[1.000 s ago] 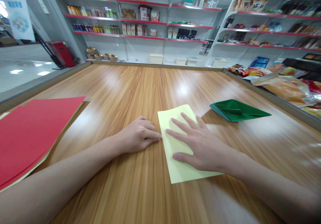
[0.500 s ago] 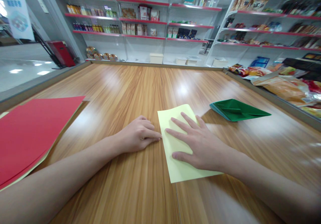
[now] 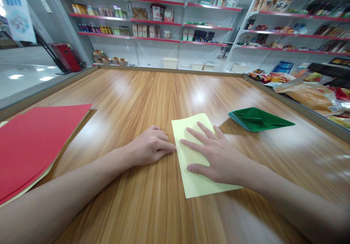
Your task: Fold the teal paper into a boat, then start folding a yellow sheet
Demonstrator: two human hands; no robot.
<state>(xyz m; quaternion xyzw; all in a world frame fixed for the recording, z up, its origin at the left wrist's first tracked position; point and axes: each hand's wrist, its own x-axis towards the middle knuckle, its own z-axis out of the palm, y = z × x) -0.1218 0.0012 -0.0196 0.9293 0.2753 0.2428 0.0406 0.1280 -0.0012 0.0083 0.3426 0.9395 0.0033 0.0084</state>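
Note:
A sheet of pale yellow paper (image 3: 191, 178) lies on the wood-grain table, slightly turned. Flat on top of it rests my right hand (image 3: 216, 154), fingers spread, covering its middle and right side. My left hand (image 3: 151, 145) lies on the table just left of the sheet. Its fingers are curled, with thumb and index finger together and their tips at the paper's left edge; whether they pinch the edge I cannot tell. Beyond my right hand sits a folded green paper piece (image 3: 259, 120), pointed at its right end, with layered blue-green edges on the left.
A stack of red paper (image 3: 41, 138) with pale sheets beneath lies at the table's left side. Packaged goods (image 3: 314, 94) lie along the right beyond the table's raised edge. Stocked shelves (image 3: 155, 21) stand behind the table, and a red box (image 3: 65, 56) stands on the floor at left.

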